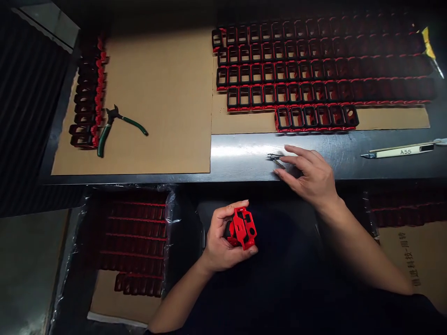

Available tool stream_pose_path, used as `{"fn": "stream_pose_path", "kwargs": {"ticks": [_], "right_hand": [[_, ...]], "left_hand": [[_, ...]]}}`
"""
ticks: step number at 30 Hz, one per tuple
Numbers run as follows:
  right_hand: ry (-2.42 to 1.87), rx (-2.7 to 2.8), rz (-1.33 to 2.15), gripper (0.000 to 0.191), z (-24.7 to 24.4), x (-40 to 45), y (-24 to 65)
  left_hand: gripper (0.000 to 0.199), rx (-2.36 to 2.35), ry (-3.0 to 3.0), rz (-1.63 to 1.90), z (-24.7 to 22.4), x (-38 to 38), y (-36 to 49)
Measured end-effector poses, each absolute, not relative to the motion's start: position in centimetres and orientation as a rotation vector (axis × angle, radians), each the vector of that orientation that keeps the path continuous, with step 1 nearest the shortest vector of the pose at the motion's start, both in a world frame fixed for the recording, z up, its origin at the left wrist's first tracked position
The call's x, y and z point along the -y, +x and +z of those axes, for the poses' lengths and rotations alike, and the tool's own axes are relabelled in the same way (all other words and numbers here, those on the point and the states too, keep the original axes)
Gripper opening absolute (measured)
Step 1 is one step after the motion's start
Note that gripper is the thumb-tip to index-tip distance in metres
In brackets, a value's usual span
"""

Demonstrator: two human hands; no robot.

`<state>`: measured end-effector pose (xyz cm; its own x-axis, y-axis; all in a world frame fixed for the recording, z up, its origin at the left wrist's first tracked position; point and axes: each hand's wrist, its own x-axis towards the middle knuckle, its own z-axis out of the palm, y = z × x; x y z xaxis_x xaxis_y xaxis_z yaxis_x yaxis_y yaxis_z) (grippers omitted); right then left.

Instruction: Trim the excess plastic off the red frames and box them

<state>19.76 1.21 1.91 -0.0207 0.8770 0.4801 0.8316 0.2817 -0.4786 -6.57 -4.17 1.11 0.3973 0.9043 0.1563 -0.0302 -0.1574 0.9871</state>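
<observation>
My left hand (pixel 223 237) is closed around a red plastic frame (pixel 244 228) with several cut-outs, held in front of the bench edge. Part of a dark piece shows behind the frame, partly hidden by my fingers. Above the metal bench edge, my right hand (pixel 307 174) has its thumb and fingers apart. Close to its fingertips lies a small metal tool (pixel 275 159) with thin ends; its kind is too small to make out. Whether the fingertips touch it, I cannot tell.
Rows of black-and-red frames (pixel 268 73) stand at the back right, and a column of them (pixel 85 100) at the left. Green-handled side cutters (pixel 113 122) lie on cardboard (pixel 167 93). A marked cutter knife (pixel 401 151) lies right. Plastic-lined boxes (pixel 169 209) hold more frames below.
</observation>
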Motion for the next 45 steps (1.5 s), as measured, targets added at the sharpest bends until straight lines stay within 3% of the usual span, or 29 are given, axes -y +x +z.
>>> {"fn": "stream_pose_path", "kwargs": {"ticks": [3,5,9,14,20,24,29,31,34,36,39,45], "right_hand": [[-1.472,1.671,0.253,0.004,3.6,1.3,18.6],[-1.418,1.539,0.683,0.002,4.3,3.1,17.6],[-1.236,1.102,1.686,0.024,3.6,5.8,16.0],[-0.924,0.684,2.134,0.043,1.8,6.3,14.9],[-0.729,0.481,2.277,0.045,1.0,6.0,14.0],[-0.854,0.600,2.204,0.039,1.8,6.2,13.9],[-1.414,1.291,1.604,0.015,4.5,6.1,13.5],[-1.482,1.521,1.260,0.017,5.2,6.1,13.7],[-1.615,1.465,0.876,0.024,5.1,6.4,15.1],[-1.739,1.209,0.806,0.019,4.5,6.6,16.4],[-1.684,0.953,1.018,0.022,3.8,6.9,17.8],[-1.114,1.116,1.728,0.029,5.7,7.1,16.8]], "left_hand": [[0.070,-0.800,1.511,1.008,1.0,4.0,-6.4],[0.072,-0.775,1.521,1.013,0.9,3.8,-6.3],[0.074,-0.732,1.555,1.004,0.6,3.6,-6.1],[0.075,-0.730,1.603,0.984,0.5,3.6,-6.1],[0.072,-0.742,1.623,0.934,1.2,3.6,-5.7],[0.070,-0.759,1.708,0.957,1.3,3.5,-5.5],[0.069,-0.657,2.018,1.066,0.9,2.7,-5.4],[0.070,-0.671,2.090,1.122,0.9,2.5,-5.4],[0.076,-0.755,2.064,1.185,1.1,2.7,-5.6],[0.078,-0.761,1.999,1.203,1.1,2.9,-5.6],[0.080,-0.726,1.894,1.202,1.2,3.2,-5.3],[0.086,-0.656,1.791,1.181,3.0,2.7,-4.7]]}}
